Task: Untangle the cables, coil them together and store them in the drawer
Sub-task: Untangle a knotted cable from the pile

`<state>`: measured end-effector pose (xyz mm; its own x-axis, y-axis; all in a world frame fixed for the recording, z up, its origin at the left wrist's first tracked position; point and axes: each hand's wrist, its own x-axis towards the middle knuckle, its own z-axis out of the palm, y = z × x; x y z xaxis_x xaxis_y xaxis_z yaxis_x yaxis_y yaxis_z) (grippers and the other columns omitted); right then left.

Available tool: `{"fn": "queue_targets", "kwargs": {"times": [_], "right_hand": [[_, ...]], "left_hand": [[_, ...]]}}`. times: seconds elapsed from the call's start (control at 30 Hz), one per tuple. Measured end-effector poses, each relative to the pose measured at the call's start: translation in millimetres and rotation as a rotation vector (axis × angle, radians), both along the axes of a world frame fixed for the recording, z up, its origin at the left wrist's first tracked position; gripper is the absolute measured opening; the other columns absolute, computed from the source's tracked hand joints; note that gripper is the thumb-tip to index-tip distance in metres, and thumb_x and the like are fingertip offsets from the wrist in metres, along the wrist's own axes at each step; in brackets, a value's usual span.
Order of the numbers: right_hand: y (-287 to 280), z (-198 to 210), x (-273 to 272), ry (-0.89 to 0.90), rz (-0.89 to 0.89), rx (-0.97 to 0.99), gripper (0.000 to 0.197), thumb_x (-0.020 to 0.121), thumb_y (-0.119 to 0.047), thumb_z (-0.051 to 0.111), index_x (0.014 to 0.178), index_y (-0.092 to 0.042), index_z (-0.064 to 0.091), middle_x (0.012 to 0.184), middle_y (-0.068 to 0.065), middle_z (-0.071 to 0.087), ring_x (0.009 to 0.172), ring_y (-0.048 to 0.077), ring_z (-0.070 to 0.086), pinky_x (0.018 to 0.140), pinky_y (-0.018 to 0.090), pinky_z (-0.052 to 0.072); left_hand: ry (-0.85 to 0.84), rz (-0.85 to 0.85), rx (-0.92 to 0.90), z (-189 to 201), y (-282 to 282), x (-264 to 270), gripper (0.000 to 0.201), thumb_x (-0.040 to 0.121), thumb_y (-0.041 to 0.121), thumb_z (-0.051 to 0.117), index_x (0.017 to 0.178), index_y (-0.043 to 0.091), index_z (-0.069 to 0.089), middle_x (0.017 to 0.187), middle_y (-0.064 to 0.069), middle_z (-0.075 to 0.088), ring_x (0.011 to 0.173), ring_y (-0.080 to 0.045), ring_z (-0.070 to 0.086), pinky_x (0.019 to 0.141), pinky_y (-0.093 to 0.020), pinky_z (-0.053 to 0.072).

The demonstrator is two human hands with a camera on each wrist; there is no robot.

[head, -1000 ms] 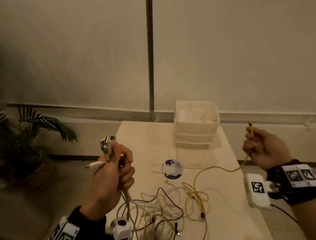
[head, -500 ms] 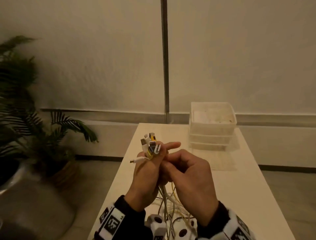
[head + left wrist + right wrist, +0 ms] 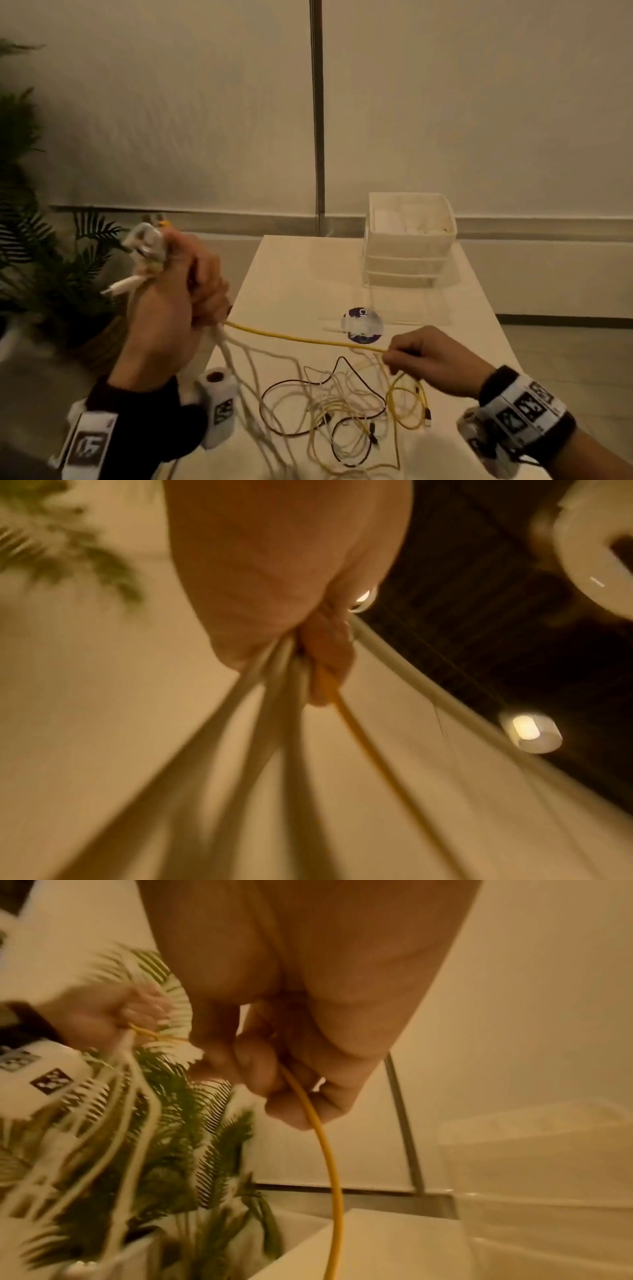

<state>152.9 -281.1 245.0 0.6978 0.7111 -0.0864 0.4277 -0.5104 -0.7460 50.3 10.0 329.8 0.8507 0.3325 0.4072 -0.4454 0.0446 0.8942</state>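
Left hand: your left hand (image 3: 171, 308) was raised off the table's left edge, clenched around the gathered plug ends (image 3: 147, 240) of the cables, with the white strands and the yellow one all leaving the bottom of your fist.
Right hand: your right hand (image 3: 431, 359) sat lower and to the right, over the table (image 3: 291, 274), pinching the yellow cable (image 3: 301, 339) between thumb and fingers (image 3: 260, 1069).
Key relation: the yellow cable's long axis ran nearly level from your left fist to your right pinch, taut between them; past the pinch it dropped and looped into the tangle.
Tangle: the loose heap of cables (image 3: 342, 411), white, yellow and one thin black, lay on the table just below and left of your right hand, which was clearly the nearer one.
Next move, as a judgement: you would probably slide the right pinch along the yellow line, away from the left fist, to draw its length free of the heap.
Drawer unit: the white stack of drawers (image 3: 407, 253) stood at the far end of the table, well apart from both hands, every drawer front looking closed.
Writing: the round purple sticker (image 3: 361, 325) on the table carried a pale mark too blurred to read; your wrist bands (image 3: 524, 411) showed square black-and-white code tags, and the left one seemed to read "05".
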Motion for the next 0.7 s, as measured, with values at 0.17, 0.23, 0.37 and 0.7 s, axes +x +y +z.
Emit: {"fn": "queue_targets", "kwargs": {"times": [0.17,0.23,0.37,0.7], "right_hand": [[4.1,25.8,7.2,-0.128,-0.038,0.136,0.041,0.091,-0.053,0.047,0.06,-0.027,0.055,0.059,-0.004,0.055,0.056,0.004,0.047,0.057,0.018,0.036],[17.6,37.3,-2.4,-0.098,-0.007,0.189,0.039,0.094,-0.045,0.045,0.061,-0.025,0.053,0.058,-0.012,0.052,0.056,0.002,0.045,0.057,0.017,0.034],[26.3,40.9,-10.3,0.025,0.004,0.347,0.047,0.093,-0.047,0.043,0.072,-0.005,0.052,0.065,0.001,0.043,0.06,0.014,0.038,0.059,0.03,0.032],[-14.8,22.2,13.9,0.211,-0.076,0.431,0.031,0.094,-0.025,0.044,0.079,-0.004,0.059,0.057,0.004,0.042,0.054,0.017,0.034,0.055,0.023,0.031]], "left_hand": [[0.007,-0.106,0.921,-35.8,-52.3,11.6,0.024,0.086,0.016,0.056,0.096,0.032,0.07,0.096,0.014,0.073,0.092,0.008,0.065,0.075,-0.018,0.054],[0.023,-0.099,0.776,-51.4,-78.9,20.1,0.03,0.083,0.007,0.059,0.101,0.028,0.069,0.1,0.015,0.071,0.094,0.005,0.065,0.078,-0.019,0.054],[-0.015,-0.032,0.753,-57.4,-93.1,29.8,0.024,0.087,0.007,0.057,0.089,0.029,0.066,0.08,0.03,0.063,0.078,0.012,0.059,0.065,-0.003,0.039],[0.115,0.413,0.448,-25.7,-21.7,47.8,0.023,0.08,0.009,0.05,0.062,0.024,0.045,0.056,0.0,0.043,0.054,-0.026,0.043,0.056,-0.043,0.041]]}}
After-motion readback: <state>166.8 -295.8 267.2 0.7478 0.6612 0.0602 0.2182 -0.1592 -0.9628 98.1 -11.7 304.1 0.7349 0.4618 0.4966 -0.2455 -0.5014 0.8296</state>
